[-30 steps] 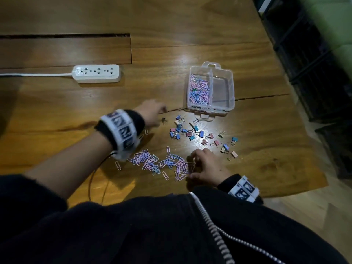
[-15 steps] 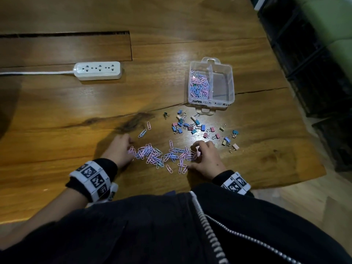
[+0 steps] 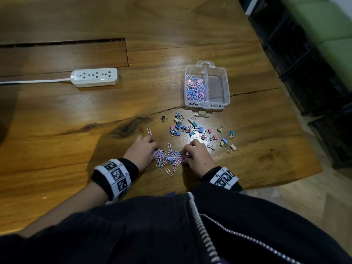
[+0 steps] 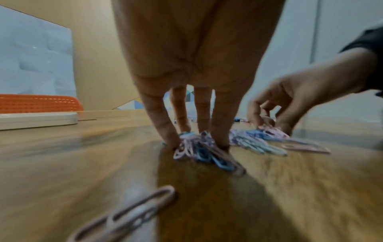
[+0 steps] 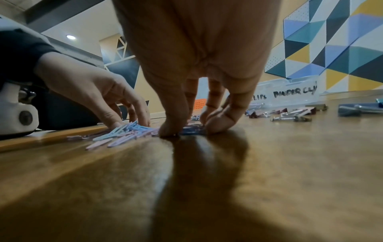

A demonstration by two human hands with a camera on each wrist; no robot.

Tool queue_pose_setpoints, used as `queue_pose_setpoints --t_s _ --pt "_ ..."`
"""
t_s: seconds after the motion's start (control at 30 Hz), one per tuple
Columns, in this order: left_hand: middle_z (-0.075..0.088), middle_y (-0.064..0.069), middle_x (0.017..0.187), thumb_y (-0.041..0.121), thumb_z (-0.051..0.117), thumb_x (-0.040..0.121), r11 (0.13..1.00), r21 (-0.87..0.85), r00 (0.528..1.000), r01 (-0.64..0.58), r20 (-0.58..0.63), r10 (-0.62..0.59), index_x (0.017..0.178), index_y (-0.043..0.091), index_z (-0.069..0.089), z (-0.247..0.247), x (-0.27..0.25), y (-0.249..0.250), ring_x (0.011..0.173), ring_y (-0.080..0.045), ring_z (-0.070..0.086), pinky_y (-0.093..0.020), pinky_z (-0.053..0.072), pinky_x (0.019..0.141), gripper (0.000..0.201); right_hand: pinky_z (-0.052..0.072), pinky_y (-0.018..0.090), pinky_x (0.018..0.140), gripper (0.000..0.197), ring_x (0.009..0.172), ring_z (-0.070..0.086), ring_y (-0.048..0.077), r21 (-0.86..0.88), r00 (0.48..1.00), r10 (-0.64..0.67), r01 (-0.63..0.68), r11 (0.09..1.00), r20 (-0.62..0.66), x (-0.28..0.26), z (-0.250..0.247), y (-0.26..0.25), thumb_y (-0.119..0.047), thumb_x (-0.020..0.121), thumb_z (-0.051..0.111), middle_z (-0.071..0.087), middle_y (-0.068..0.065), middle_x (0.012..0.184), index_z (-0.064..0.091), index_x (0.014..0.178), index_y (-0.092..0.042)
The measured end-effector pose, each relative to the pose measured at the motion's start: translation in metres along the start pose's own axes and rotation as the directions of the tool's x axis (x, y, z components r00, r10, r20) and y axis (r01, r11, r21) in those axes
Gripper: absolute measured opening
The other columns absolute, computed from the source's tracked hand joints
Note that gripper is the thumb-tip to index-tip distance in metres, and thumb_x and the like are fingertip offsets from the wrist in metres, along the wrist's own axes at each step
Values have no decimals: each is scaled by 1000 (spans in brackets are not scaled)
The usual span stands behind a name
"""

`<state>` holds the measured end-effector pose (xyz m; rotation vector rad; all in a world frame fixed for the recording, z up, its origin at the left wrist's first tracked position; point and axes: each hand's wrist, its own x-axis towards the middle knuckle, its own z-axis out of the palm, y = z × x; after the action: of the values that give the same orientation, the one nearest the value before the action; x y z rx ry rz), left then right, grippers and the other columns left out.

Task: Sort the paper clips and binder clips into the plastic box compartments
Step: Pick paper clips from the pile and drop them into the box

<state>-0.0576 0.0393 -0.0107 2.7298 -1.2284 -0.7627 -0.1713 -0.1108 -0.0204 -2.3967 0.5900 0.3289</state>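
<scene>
A heap of pink and blue paper clips (image 3: 168,157) lies on the wooden table between my hands. My left hand (image 3: 142,149) has its fingertips (image 4: 173,142) set down on the heap's left end, fingers fairly straight, raking clips (image 4: 205,153) inward. My right hand (image 3: 196,153) is curled over the right end, thumb and fingertips (image 5: 170,129) pinching a bunch of clips (image 5: 191,129) against the table. Small coloured binder clips (image 3: 192,129) lie scattered beyond the hands. The clear plastic box (image 3: 226,86) holds paper clips (image 3: 195,88) in its left compartment; its right compartment shows nothing inside.
A white power strip (image 3: 95,77) with its cord lies far left. One paper clip (image 3: 149,131) lies alone beyond my left hand; another (image 4: 124,217) lies near my wrist. The table edge (image 3: 297,176) runs close on the right, with dark crates (image 3: 304,63) past it.
My left hand came back from near the box to the heap's left side. Both hands have drawn together, pushing the spread-out paper clips into a tighter heap.
</scene>
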Motion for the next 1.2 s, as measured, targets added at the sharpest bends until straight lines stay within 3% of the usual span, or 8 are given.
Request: queue_pose_setpoints --t_s 0.2,0.33,0.47,0.73,0.8,0.93,1.03,1.2 --pt "54 -6 121 20 46 94 997 8 996 -74 -54 74 122 14 53 9 1 5 109 -21 47 -29 45 91 30 36 30 90 16 105 41 19 -96 998 -33 39 995 59 4 -1 3 -21 86 55 51 4 109 60 100 -14" --pt "61 -5 112 16 50 92 971 -239 996 2 -87 -24 111 11 60 2 5 3 103 -19 54 -27 45 89 23 36 29 88 15 102 43 17 -97 997 -41 47 994 62 5 -3 4 -22 87 52 53 2 105 59 97 -13" --pt "61 -2 94 8 59 86 791 -598 983 129 -31 -183 97 8 66 -11 11 -6 86 -14 55 -24 45 78 13 40 27 86 6 91 44 13 -52 997 -50 53 997 56 6 -3 7 -19 87 54 50 -2 93 55 88 -13" --pt "62 1 84 6 56 87 339 -914 968 225 171 -181 85 21 56 -17 18 -16 69 -10 54 -15 49 55 15 35 11 72 19 80 47 7 67 1000 -24 23 997 12 5 -8 9 -13 88 52 52 -7 89 56 106 -11" --pt "62 -3 94 7 51 91 455 -865 971 210 130 -203 90 18 58 -16 20 -10 70 -11 52 -20 48 61 13 34 15 82 20 90 47 10 41 999 -33 32 999 20 5 -7 9 -13 90 48 54 -1 99 58 106 -8" --pt "48 -7 129 32 53 89 938 -343 998 53 44 -40 128 13 48 -9 17 8 116 -20 45 -31 41 98 43 39 15 71 15 91 50 12 349 990 129 -138 927 50 5 -10 10 -7 89 49 58 3 99 61 98 -5" --pt "36 -5 137 48 61 78 999 -11 995 -52 85 53 141 20 31 2 13 18 125 -22 33 -35 38 103 74 47 23 67 12 82 56 17 699 959 234 -277 660 160 2 -19 11 -3 88 50 60 3 87 59 86 -9" --pt "44 -5 131 29 55 88 993 -27 993 -113 -25 113 134 16 42 15 8 25 118 -18 41 -28 39 99 50 55 36 59 17 76 58 21 902 919 186 -382 203 347 2 -33 13 2 91 38 58 9 84 55 87 -3"
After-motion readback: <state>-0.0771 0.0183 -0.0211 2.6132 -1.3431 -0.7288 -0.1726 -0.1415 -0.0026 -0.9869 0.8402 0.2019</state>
